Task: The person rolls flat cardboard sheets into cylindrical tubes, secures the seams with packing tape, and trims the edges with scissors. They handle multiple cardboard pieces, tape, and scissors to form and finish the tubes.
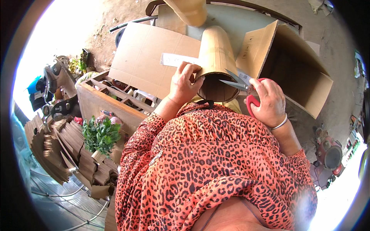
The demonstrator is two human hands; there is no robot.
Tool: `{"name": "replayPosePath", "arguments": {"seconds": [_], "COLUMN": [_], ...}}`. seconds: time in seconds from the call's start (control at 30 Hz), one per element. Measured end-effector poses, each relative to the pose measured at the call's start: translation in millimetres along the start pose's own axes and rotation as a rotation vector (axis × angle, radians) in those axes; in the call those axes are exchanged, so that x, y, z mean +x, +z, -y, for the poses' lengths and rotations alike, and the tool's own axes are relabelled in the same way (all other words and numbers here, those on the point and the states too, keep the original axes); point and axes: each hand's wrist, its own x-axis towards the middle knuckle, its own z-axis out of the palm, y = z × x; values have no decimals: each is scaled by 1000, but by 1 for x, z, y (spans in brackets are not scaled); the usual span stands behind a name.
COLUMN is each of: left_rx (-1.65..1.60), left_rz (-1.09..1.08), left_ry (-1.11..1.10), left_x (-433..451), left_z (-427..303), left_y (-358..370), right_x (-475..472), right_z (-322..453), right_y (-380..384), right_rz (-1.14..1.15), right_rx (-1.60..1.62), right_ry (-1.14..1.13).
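A rolled corrugated cardboard tube (217,49) lies before me, its round mouth facing my body. My left hand (185,82) pinches the tube's rim on the left, thumb at the inner edge and fingers outside. In my right hand (268,99) is a pair of scissors with red handles (252,105). Their blades (235,83) are spread apart at the right side of the tube's mouth; whether they touch the cardboard I cannot tell. A white printed strip (176,59) sticks out to the left, beside my left hand.
A flat cardboard sheet (153,55) rests over a wooden drawer unit (107,101) filled with odds and ends. On the right stands an open cardboard box (289,66). Another curved cardboard piece (192,13) is at the far side. Leafy greens (101,134) and stacked cardboard (69,141) are at left.
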Motion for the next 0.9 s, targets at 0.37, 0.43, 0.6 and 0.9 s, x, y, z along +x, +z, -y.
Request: {"name": "replayPosePath", "arguments": {"seconds": [0.37, 0.43, 0.6, 0.9], "left_rx": [-4, -10, -4, -37], "left_rz": [-22, -47, -83, -127], "left_ry": [88, 120, 153, 78], "left_x": [18, 23, 33, 49], "left_z": [-12, -13, -17, -29], "left_y": [30, 30, 35, 44], "right_x": [34, 45, 68, 105], "right_z": [-10, -15, -25, -44], "right_y": [-22, -23, -32, -52], "right_rz": [21, -27, -5, 5], "right_rx": [-563, -629, -754, -769], "right_ry": [-155, -231, -368, -511]}}
